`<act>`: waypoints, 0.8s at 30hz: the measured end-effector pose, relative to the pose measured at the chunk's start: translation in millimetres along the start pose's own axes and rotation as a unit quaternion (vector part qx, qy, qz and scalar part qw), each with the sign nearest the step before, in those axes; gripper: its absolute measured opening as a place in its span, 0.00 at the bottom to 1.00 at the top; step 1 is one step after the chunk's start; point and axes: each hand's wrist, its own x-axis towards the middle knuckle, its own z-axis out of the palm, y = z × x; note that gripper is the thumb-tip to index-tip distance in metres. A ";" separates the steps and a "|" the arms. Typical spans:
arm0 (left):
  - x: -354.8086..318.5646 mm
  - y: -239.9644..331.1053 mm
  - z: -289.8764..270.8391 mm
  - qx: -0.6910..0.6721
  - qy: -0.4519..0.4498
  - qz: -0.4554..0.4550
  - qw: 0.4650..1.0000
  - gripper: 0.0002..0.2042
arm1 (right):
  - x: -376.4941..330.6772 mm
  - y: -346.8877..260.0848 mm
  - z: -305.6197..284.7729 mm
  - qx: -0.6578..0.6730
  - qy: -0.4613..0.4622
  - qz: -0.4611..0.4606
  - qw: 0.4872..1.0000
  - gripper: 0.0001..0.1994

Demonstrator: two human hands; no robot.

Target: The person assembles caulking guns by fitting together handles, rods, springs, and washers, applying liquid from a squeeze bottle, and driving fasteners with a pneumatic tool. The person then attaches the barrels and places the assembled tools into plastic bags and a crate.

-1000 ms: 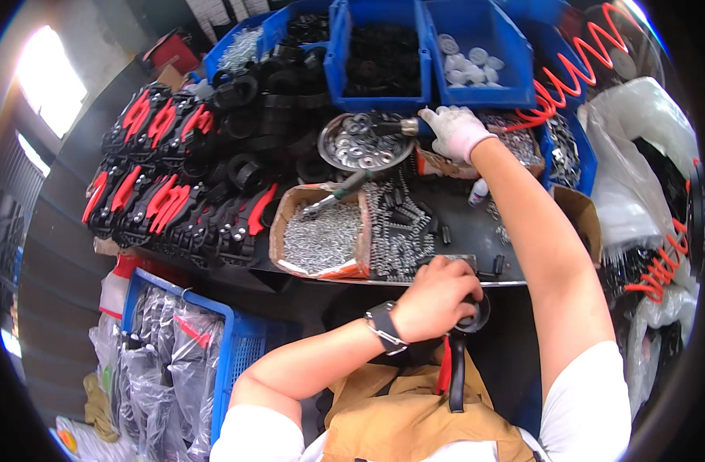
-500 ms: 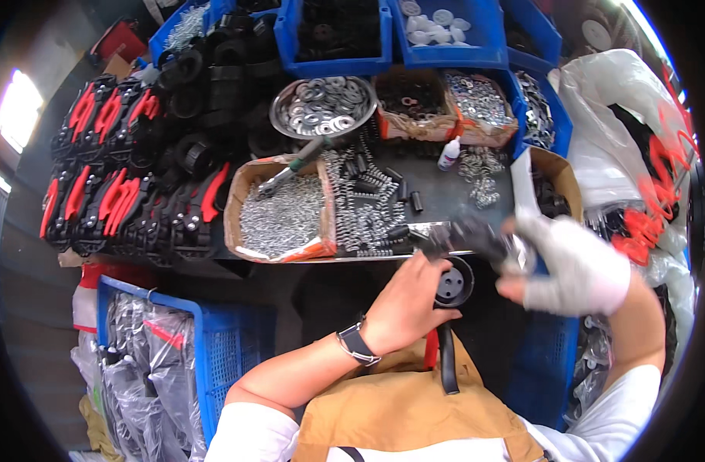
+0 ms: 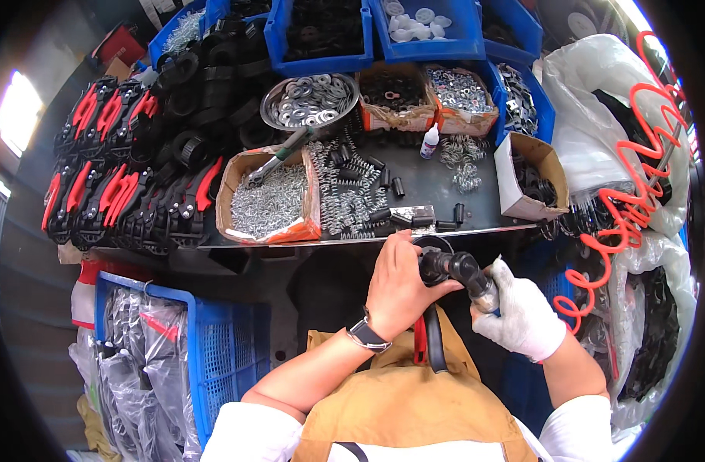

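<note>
Lower and nearer the body than half a second ago, the angled tool [image 3: 468,271] has come in from the right, and its black head now lies over the near side of the black round part [image 3: 434,243]. That part sits just off the near edge of the bench [image 3: 483,206], with a black handle [image 3: 435,346] and a red handle [image 3: 420,343] running down below it toward the tan apron [image 3: 391,416]. To work well here, the part should stay firmly braced and the tool square to its face, since a tilted head would probably slip; whether the two touch, I cannot tell. The bare left hand [image 3: 398,279] is curled around the part, which lies at the right of its fingers; its thumb is just below the tool's head and best kept clear. The gloved right hand [image 3: 520,312] is closed around the tool's metal body, so the head points away to its left. Farther out, black cylinders [image 3: 397,187] and springs [image 3: 338,206] lie on the bench beyond the left hand, and a red coiled hose [image 3: 618,223] hangs right of the glove.
</note>
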 end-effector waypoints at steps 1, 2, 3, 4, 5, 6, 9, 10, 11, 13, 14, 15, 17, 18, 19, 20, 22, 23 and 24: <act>-1.3 -0.5 1.0 0.000 0.007 0.002 1.000 0.35 | -3.2 -1.0 0.8 -0.015 0.005 -0.001 1.000 0.20; -2.4 -1.4 2.1 0.000 0.014 0.004 1.000 0.35 | -4.7 -0.5 1.4 -0.015 0.004 -0.004 1.000 0.20; -1.8 -3.3 2.5 -0.001 0.014 0.015 1.000 0.35 | -5.6 0.2 1.5 -0.005 0.006 0.021 1.000 0.20; -1.9 -3.5 2.0 0.000 0.016 0.015 1.000 0.35 | -5.7 0.9 1.3 0.005 0.008 0.047 0.999 0.20; -2.1 -3.8 1.5 -0.003 0.013 0.016 1.000 0.35 | -4.5 2.3 2.1 0.022 0.017 0.021 0.999 0.20; -3.7 -3.3 2.2 -0.007 0.010 0.016 1.000 0.35 | -2.4 -0.3 1.4 0.021 0.017 0.022 0.999 0.20; -5.3 -6.4 10.5 -0.079 0.051 0.019 0.995 0.41 | 16.1 -13.8 -13.7 -0.051 -0.033 0.020 0.998 0.20; -3.9 -6.5 13.3 -0.136 0.098 0.036 0.985 0.43 | 21.5 -19.5 -18.6 -0.080 -0.050 0.020 0.995 0.19; -9.9 -10.4 21.9 -0.181 0.087 0.024 0.979 0.48 | 25.6 -20.3 -20.6 -0.106 -0.057 0.004 0.993 0.20; -14.0 -12.2 30.5 -0.204 0.103 0.023 0.973 0.48 | 35.7 -23.0 -27.8 -0.132 -0.091 0.006 0.987 0.21; -14.6 -13.4 34.0 -0.225 0.117 0.025 0.967 0.47 | 40.0 -26.6 -33.2 -0.134 -0.116 0.026 0.984 0.21; -14.1 -12.3 36.3 -0.226 0.139 0.029 0.964 0.47 | 42.6 -27.7 -35.4 -0.115 -0.124 0.046 0.985 0.21; -14.4 -10.0 36.3 -0.214 0.156 0.018 0.964 0.47 | 43.8 -28.3 -30.9 -0.120 -0.128 0.060 0.983 0.21; -14.6 -8.7 37.1 -0.199 0.171 0.014 0.965 0.46 | 42.4 -28.6 -29.1 -0.123 -0.127 0.072 0.982 0.22; -15.1 -9.1 39.1 -0.205 0.180 0.014 0.962 0.45 | 41.3 -27.2 -27.8 -0.121 -0.125 0.070 0.982 0.22; -16.4 -9.5 39.7 -0.210 0.184 0.007 0.960 0.45 | 39.0 -30.5 -24.7 -0.138 -0.109 0.057 0.983 0.21; -17.1 -11.1 40.1 -0.219 0.190 0.013 0.957 0.44 | 42.5 -37.3 -26.8 -0.121 -0.138 0.091 0.979 0.19; -17.5 -12.0 40.1 -0.228 0.190 0.010 0.955 0.43 | 43.9 -33.1 -25.1 -0.107 -0.134 0.110 0.979 0.19; -18.4 -12.9 40.7 -0.232 0.194 0.005 0.953 0.43 | 43.8 -31.8 -24.9 -0.113 -0.138 0.113 0.977 0.19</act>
